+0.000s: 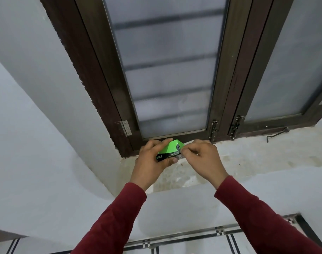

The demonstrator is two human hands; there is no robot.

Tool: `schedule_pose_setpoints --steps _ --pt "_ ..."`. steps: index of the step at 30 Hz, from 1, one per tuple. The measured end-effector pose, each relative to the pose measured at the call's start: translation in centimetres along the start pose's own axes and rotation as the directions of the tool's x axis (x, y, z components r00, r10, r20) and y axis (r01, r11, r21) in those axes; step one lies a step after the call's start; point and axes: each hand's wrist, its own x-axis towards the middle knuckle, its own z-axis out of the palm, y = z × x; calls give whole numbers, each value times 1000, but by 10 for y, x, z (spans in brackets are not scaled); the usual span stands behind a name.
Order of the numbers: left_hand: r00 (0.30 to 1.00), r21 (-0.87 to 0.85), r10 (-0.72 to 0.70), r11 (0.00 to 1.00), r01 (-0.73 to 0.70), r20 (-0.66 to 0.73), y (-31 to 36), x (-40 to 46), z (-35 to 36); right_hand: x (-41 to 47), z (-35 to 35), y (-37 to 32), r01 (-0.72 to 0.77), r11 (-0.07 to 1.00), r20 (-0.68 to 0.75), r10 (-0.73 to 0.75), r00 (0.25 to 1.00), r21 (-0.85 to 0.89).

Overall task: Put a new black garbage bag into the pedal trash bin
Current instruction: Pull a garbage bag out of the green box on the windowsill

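A small green and black pack of garbage bags (pixel 172 149), with the word "BAGS" on its black band, is held over the window sill. My left hand (pixel 152 158) is wrapped around its left end, thumb underneath. My right hand (pixel 202 156) pinches the pack's right end, where a bit of clear wrapping shows. Both arms wear dark red sleeves. The pedal trash bin is not in view, and no loose black bag is in sight.
A stained pale window sill (pixel 248 154) runs below a dark brown window frame (pixel 108 92) with frosted panes, latches and a hook stay (pixel 277 134). White walls stand left and below. Tiled floor with black lines (pixel 220 237) shows at the bottom.
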Motion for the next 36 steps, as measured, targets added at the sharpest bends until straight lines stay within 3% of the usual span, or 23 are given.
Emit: schedule_pose_setpoints --steps 8,14,16,18,21,23,25,28,32,34,36 --pt "999 -37 -22 999 20 -34 3 1 0 -1 -4 -3 -181 969 265 132 955 168" --pt "998 15 -37 999 38 -43 8 4 -4 -5 1 0 -105 984 92 92 991 145" --pt "1000 144 -8 989 12 -25 15 4 -8 -1 0 2 -36 995 13 35 999 90" --pt "1000 328 24 944 -18 -15 26 4 -12 4 -1 4 -57 974 -48 69 996 217" --pt "987 600 160 789 -132 7 45 8 -16 6 -2 6 -295 775 113 281 953 559" --pt "956 725 286 643 -245 69 59 14 -16 5 2 8 -468 488 297 389 872 736" --pt "912 790 360 492 -365 197 75 23 -13 7 7 13 -557 225 411 471 780 800" --pt "884 809 382 408 -424 270 92 34 -15 10 13 22 -600 51 504 488 712 798" --pt "908 797 371 480 -366 193 94 42 -30 14 8 26 -554 -97 536 435 723 827" --pt "947 750 294 597 -286 128 83 43 -38 15 6 29 -529 -102 518 425 742 842" --pt "989 598 134 789 -142 58 60 46 -43 16 5 34 -533 -87 512 441 737 841"
